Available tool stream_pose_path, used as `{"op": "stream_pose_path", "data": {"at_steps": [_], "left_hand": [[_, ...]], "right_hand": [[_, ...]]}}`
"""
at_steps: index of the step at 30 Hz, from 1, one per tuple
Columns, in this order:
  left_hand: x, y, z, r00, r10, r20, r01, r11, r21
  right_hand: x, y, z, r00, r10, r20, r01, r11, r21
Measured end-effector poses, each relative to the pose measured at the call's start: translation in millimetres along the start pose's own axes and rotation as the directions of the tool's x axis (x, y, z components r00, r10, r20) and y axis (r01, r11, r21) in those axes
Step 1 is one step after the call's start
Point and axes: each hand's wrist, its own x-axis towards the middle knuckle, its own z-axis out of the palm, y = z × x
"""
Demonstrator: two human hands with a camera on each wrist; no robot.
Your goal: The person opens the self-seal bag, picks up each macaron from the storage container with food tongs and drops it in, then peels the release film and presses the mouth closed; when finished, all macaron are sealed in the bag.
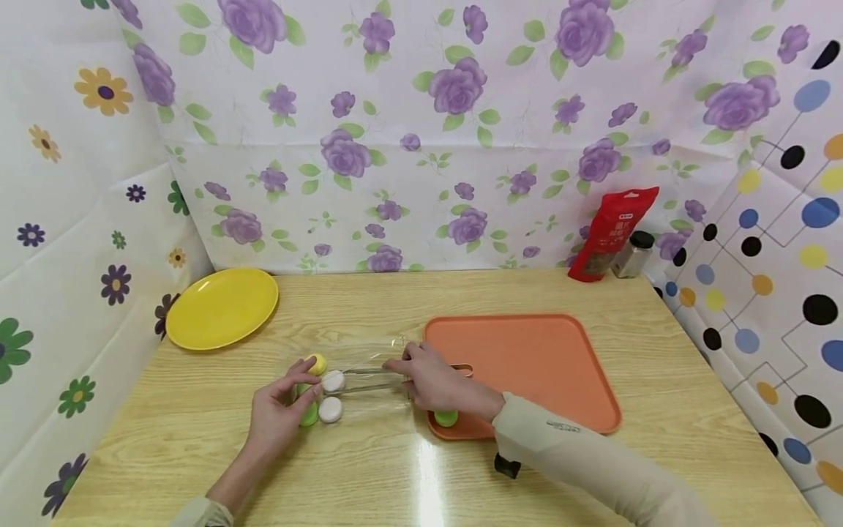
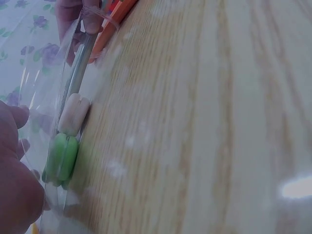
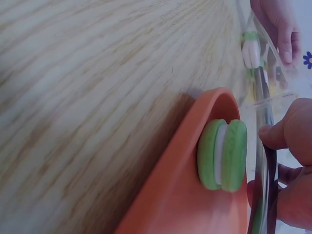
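My right hand (image 1: 435, 377) grips metal tongs (image 3: 263, 117), which reach leftward into a clear plastic bag (image 1: 375, 351) lying on the table. At the tong tips sits a white macaron (image 1: 333, 381). Around it in the bag are another white macaron (image 1: 330, 410), a yellow macaron (image 1: 317, 364) and green macarons (image 1: 308, 413), partly hidden by fingers. My left hand (image 1: 279, 410) pinches the bag's film at its left end, beside the macarons. One green macaron (image 3: 222, 156) stands on edge in the near left corner of the orange tray (image 1: 527, 351), below my right hand.
A yellow plate (image 1: 224, 307) stands at the back left. By the back right corner are a red pouch (image 1: 609, 234) and a black-lidded jar (image 1: 634, 255). Patterned sheets (image 1: 421, 146) close off the back and both sides. A small black object (image 1: 506, 466) shows under the right sleeve.
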Motion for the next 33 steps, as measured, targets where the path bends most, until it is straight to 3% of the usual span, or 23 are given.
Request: {"op": "stream_pose_path", "data": {"at_steps": [13, 22, 28, 33], "left_hand": [[-0.4, -0.4, -0.2, 1.000, 0.008, -0.007, -0.008, 1.000, -0.013], [-0.7, 0.4, 0.3, 1.000, -0.001, -0.001, 0.001, 1.000, -0.024], [-1.8, -0.1, -0.4, 1.000, -0.010, 0.002, 0.010, 0.999, -0.032], [-1.4, -0.1, -1.6, 0.999, -0.036, 0.010, 0.036, 0.999, 0.002]], "right_hand": [[6.4, -7.2, -2.4, 0.991, 0.087, 0.102, -0.089, 0.996, 0.013], [-2.7, -2.8, -16.6, 0.977, 0.132, 0.166, -0.140, 0.989, 0.042], [-22.1, 7.0, -29.7, 0.987, 0.101, 0.126, -0.114, 0.988, 0.100], [-52.3, 23.8, -37.5, 0.996, 0.066, 0.053, -0.074, 0.985, 0.155]]}}
